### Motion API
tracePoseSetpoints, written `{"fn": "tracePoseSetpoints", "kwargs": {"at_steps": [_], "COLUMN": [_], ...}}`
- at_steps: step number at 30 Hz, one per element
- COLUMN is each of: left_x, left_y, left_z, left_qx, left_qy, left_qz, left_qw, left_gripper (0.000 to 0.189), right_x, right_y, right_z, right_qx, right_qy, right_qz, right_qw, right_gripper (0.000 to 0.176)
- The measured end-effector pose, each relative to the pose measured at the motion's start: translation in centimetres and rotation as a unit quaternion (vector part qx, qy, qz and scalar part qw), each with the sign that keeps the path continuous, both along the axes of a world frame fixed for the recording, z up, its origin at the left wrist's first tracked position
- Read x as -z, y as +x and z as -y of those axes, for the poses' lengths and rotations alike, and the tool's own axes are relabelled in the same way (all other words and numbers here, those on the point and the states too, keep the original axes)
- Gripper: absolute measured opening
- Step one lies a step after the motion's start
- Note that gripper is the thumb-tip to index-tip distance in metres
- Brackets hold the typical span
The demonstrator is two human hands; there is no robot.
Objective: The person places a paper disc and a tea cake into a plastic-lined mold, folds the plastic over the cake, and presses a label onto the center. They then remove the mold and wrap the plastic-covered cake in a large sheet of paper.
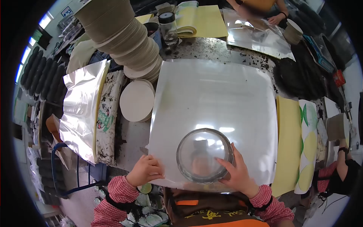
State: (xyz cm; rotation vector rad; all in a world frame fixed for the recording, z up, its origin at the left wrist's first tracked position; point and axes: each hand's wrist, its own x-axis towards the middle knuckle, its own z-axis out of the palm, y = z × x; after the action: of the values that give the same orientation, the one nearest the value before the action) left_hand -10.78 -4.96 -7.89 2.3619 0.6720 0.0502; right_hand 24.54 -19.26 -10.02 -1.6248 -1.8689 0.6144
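Note:
A round clear glass dish (204, 156) with a thick rim rests on a shiny white sheet (211, 90) in front of me. My right hand (240, 174) grips the dish at its right side, one finger laid over the top and another along the rim. At the front left corner of the sheet is my left hand (146, 170), its fingers curled and pressed together. Whether it pinches the sheet's edge or a small thing is hidden.
Left of the sheet stand a tall leaning stack of card discs (124, 41), a shorter disc pile (137, 100) and a silvery film stack (83, 109). Yellow sheets (288, 143) lie at right. A lidded jar (168, 28) and another person's hand (277, 18) are at the back.

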Motion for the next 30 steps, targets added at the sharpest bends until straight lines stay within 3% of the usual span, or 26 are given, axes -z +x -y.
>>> {"fn": "tracePoseSetpoints", "kwargs": {"at_steps": [3,5,7,9,10,14,16,17,19,20,21,22,23,25,26,28,29,30], "left_x": [-1.4,-4.7,-4.0,0.0,0.1,1.5,1.2,0.5,-2.0,-3.1,-4.3,-5.2,-5.3,-3.4,-2.1,-2.2,-2.6,-1.7], "left_y": [0.4,1.4,0.2,-1.1,-1.0,-0.9,-0.9,-0.4,1.5,1.8,2.1,2.2,2.3,3.1,3.6,3.8,4.0,3.5], "left_z": [0.3,0.8,0.5,0.4,0.6,0.3,0.1,-0.2,-1.2,-1.6,-1.3,-0.3,0.5,1.1,0.5,-1.2,-2.4,-4.4], "left_qx": [0.021,-0.092,-0.129,0.019,0.012,0.008,0.039,0.044,-0.143,-0.149,-0.135,-0.105,-0.081,-0.017,-0.02,-0.045,-0.074,-0.095], "left_qy": [0.049,0.167,0.12,0.04,0.022,0.017,0.042,0.048,-0.087,-0.024,-0.015,0.024,0.064,0.093,0.072,0.051,0.025,0.095], "left_qz": [0.0,0.123,0.106,0.018,-0.003,0.074,0.039,0.038,0.072,0.149,0.155,0.136,0.117,0.099,0.081,0.049,0.01,0.14], "left_qw": [0.999,0.974,0.979,0.999,1.0,0.997,0.998,0.997,0.983,0.977,0.979,0.985,0.988,0.991,0.994,0.996,0.997,0.981], "left_gripper": [0.021,0.025,0.03,0.035,0.032,0.02,0.014,0.014,0.011,0.01,0.01,0.009,0.008,0.011,0.016,0.017,0.017,0.019], "right_x": [0.1,0.1,0.2,0.2,0.3,-2.8,-3.0,-3.2,-3.5,-3.3,-2.8,-2.3,-1.2,1.6,2.1,3.2,2.5,1.9], "right_y": [-0.2,-0.3,-0.3,0.1,0.1,0.1,-1.1,-2.8,-5.9,-5.7,-5.5,-5.0,-3.5,1.0,1.7,1.6,0.8,-0.1], "right_z": [0.0,-0.4,-0.4,-0.4,-0.2,2.2,2.9,2.5,0.9,0.5,0.0,-0.6,-1.5,-3.2,-3.7,-3.8,-3.0,-1.7], "right_qx": [0.01,0.023,0.021,0.016,0.009,-0.011,-0.157,-0.152,-0.304,-0.295,-0.223,-0.152,-0.145,0.081,0.085,0.149,0.219,0.274], "right_qy": [0.019,0.018,0.017,0.029,0.039,-0.004,0.086,0.093,0.031,0.042,0.042,0.04,0.048,-0.006,0.001,0.022,-0.036,-0.091], "right_qz": [0.022,0.018,0.015,-0.002,-0.023,-0.118,-0.045,-0.045,-0.032,-0.025,-0.008,0.007,0.015,0.075,0.081,-0.007,-0.218,-0.416], "right_qw": [1.0,0.999,1.0,0.999,0.999,0.993,0.983,0.983,0.952,0.954,0.974,0.988,0.988,0.994,0.993,0.989,0.951,0.862], "right_gripper": [0.064,0.058,0.05,0.047,0.045,0.041,0.038,0.038,0.039,0.039,0.042,0.045,0.045,0.058,0.058,0.062,0.063,0.065]}}
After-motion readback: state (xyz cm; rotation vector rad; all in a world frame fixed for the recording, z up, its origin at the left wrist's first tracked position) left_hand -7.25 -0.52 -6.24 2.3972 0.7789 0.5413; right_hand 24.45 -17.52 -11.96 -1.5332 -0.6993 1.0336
